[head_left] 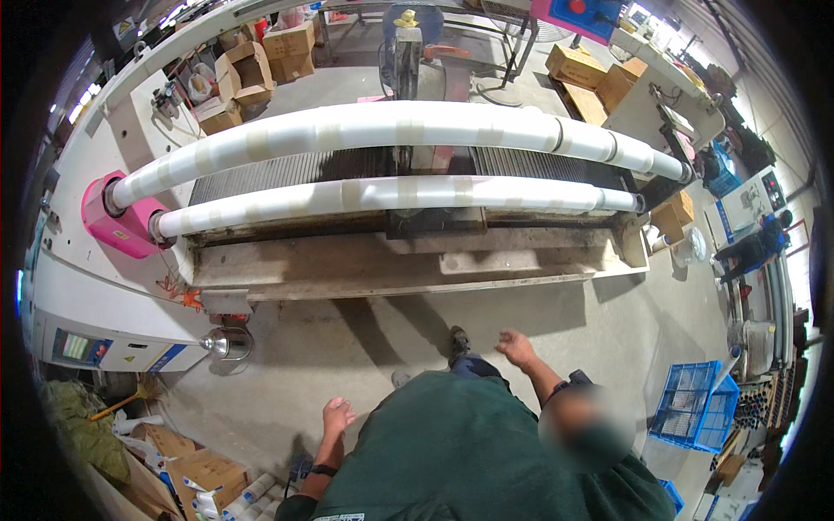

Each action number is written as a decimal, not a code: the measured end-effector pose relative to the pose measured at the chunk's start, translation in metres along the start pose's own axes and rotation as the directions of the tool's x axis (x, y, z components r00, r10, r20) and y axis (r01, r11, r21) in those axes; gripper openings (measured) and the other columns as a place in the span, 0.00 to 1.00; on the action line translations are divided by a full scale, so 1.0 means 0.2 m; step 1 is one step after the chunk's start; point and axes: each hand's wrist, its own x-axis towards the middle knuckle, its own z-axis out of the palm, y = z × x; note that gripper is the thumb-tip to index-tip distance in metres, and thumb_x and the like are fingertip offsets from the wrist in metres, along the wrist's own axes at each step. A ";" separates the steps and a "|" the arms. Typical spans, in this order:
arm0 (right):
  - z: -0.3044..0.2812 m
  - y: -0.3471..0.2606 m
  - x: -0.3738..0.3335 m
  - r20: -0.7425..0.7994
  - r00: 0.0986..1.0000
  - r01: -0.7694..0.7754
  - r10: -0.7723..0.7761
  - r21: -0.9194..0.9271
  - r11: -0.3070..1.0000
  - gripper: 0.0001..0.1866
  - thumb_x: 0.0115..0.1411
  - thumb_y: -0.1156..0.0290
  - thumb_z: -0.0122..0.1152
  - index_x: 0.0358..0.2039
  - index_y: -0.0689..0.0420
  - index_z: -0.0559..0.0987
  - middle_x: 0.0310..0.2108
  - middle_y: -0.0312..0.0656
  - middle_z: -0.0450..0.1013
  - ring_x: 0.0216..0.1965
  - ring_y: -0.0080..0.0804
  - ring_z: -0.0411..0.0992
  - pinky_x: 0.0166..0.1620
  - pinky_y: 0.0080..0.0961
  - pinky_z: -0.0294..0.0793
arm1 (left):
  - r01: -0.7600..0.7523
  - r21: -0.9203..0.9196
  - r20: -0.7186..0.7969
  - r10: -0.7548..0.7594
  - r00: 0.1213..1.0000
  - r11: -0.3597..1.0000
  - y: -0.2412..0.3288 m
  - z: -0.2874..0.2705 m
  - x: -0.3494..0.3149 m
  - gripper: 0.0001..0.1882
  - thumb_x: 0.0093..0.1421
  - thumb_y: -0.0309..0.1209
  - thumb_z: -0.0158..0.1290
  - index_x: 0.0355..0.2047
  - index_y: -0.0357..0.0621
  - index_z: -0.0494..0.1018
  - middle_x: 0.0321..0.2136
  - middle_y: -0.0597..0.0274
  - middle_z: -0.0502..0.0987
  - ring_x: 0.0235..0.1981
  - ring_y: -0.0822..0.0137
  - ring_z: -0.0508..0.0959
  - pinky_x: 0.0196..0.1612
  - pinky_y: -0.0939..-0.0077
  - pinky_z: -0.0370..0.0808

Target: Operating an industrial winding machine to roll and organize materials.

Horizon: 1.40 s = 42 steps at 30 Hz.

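Observation:
My left hand (pixel 337 414) hangs low on the left of my body, with its fingers loosely curled but apart and nothing seen in them. Farther forward on the right is my right hand (pixel 517 347), its fingers slightly bent and apart, also without anything visible in it. Neither hand touches the machine. Ahead of both, two long white rollers span the machine: a thicker upper roller (pixel 347 130) and a thinner lower roller (pixel 304 198). Beige bands show at intervals along both. Pink housings (pixel 122 227) hold their left ends.
A pale trough (pixel 521 260) runs below the rollers. At left stand a control panel (pixel 76 346) and a shiny metal vessel (pixel 229 343). Blue crates (pixel 695 404) sit at right; cardboard boxes (pixel 208 473) lie lower left. Another person (pixel 757 247) stands far right.

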 end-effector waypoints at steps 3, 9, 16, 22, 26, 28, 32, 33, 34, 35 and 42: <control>-0.15 -0.29 0.11 -0.198 0.979 0.048 -0.054 -0.034 0.998 0.32 0.46 0.72 0.61 0.54 0.62 0.63 0.48 0.52 0.68 0.48 0.41 0.68 0.50 0.31 0.67 | 0.023 0.005 -0.019 -0.023 1.000 1.000 -0.01 -0.07 0.03 0.22 0.53 0.30 0.52 0.48 0.36 0.62 0.30 0.57 0.72 0.25 0.65 0.75 0.27 0.70 0.75; -0.75 -1.15 0.23 -0.559 0.632 0.460 -0.536 -0.286 0.840 0.36 0.48 0.75 0.59 0.58 0.57 0.57 0.50 0.50 0.66 0.51 0.42 0.65 0.53 0.33 0.63 | 0.010 -0.044 -0.017 -0.011 1.000 0.999 0.05 -0.10 0.16 0.21 0.53 0.27 0.52 0.47 0.37 0.62 0.29 0.56 0.72 0.23 0.62 0.75 0.24 0.68 0.74; -1.50 -1.99 0.56 -0.642 0.239 0.451 -0.728 -0.591 0.669 0.42 0.46 0.72 0.61 0.60 0.58 0.52 0.53 0.54 0.61 0.55 0.47 0.59 0.57 0.34 0.58 | -0.024 -0.214 0.045 0.035 0.998 0.977 0.25 0.05 0.30 0.09 0.55 0.22 0.47 0.37 0.40 0.63 0.22 0.57 0.70 0.17 0.63 0.73 0.17 0.71 0.71; -1.90 -2.33 0.96 -0.659 0.024 0.569 -0.752 -0.610 0.552 0.43 0.45 0.68 0.64 0.60 0.59 0.53 0.53 0.54 0.60 0.53 0.46 0.61 0.56 0.32 0.59 | -0.045 -0.120 -0.044 0.040 0.998 0.992 0.45 0.16 0.36 0.18 0.57 0.24 0.46 0.48 0.34 0.61 0.24 0.56 0.71 0.18 0.65 0.73 0.18 0.73 0.72; -2.03 -2.37 1.14 -0.682 -0.015 0.511 -0.731 -0.634 0.581 0.42 0.44 0.69 0.63 0.59 0.61 0.54 0.55 0.54 0.58 0.55 0.47 0.59 0.56 0.31 0.58 | -0.107 -0.083 -0.156 0.093 0.983 0.991 0.52 0.25 0.32 0.22 0.56 0.28 0.49 0.50 0.31 0.60 0.28 0.55 0.72 0.22 0.65 0.75 0.23 0.73 0.74; -2.05 -2.38 1.18 -0.685 -0.003 0.460 -0.728 -0.648 0.608 0.42 0.45 0.65 0.63 0.59 0.61 0.55 0.53 0.54 0.61 0.53 0.48 0.61 0.55 0.33 0.58 | -0.105 -0.131 -0.135 0.087 0.987 0.986 0.58 0.28 0.30 0.23 0.55 0.26 0.49 0.50 0.31 0.60 0.28 0.55 0.72 0.21 0.66 0.74 0.22 0.74 0.73; -2.07 -2.41 1.18 -0.710 0.051 0.298 -0.702 -0.660 0.690 0.39 0.47 0.64 0.60 0.59 0.60 0.57 0.52 0.54 0.61 0.52 0.48 0.61 0.54 0.35 0.59 | -0.079 -0.299 -0.158 0.032 0.987 0.951 0.67 0.33 0.29 0.24 0.53 0.24 0.51 0.50 0.31 0.59 0.27 0.57 0.71 0.19 0.67 0.72 0.20 0.74 0.70; -2.07 -2.42 1.17 -0.682 0.027 0.292 -0.730 -0.694 0.659 0.39 0.47 0.64 0.60 0.59 0.60 0.57 0.52 0.54 0.61 0.52 0.48 0.61 0.54 0.35 0.59 | -0.059 -0.305 -0.141 0.017 0.990 0.951 0.69 0.33 0.30 0.24 0.53 0.23 0.51 0.50 0.30 0.59 0.27 0.57 0.71 0.19 0.67 0.71 0.20 0.74 0.69; -2.08 -2.41 1.17 -0.692 0.084 0.251 -0.717 -0.682 0.687 0.39 0.48 0.64 0.59 0.59 0.61 0.56 0.53 0.53 0.61 0.52 0.48 0.61 0.54 0.34 0.59 | -0.070 -0.321 -0.151 0.022 0.988 0.944 0.71 0.34 0.30 0.24 0.53 0.23 0.51 0.50 0.30 0.59 0.27 0.57 0.71 0.19 0.67 0.71 0.20 0.74 0.69; -2.08 -2.41 1.17 -0.685 0.118 0.216 -0.719 -0.689 0.692 0.39 0.48 0.65 0.59 0.59 0.61 0.56 0.53 0.53 0.61 0.52 0.48 0.61 0.55 0.34 0.59 | -0.082 -0.281 -0.149 0.041 0.988 0.956 0.73 0.31 0.32 0.23 0.53 0.23 0.51 0.49 0.30 0.59 0.26 0.57 0.71 0.18 0.67 0.71 0.19 0.74 0.69; -2.23 -2.32 1.40 -0.867 0.127 0.813 -0.483 -0.188 0.551 0.30 0.54 0.68 0.57 0.56 0.60 0.60 0.45 0.43 0.68 0.46 0.39 0.68 0.50 0.32 0.66 | -0.155 -0.220 -0.200 0.111 0.974 0.963 0.85 0.20 0.39 0.21 0.52 0.22 0.50 0.46 0.31 0.61 0.22 0.59 0.71 0.15 0.71 0.69 0.17 0.76 0.68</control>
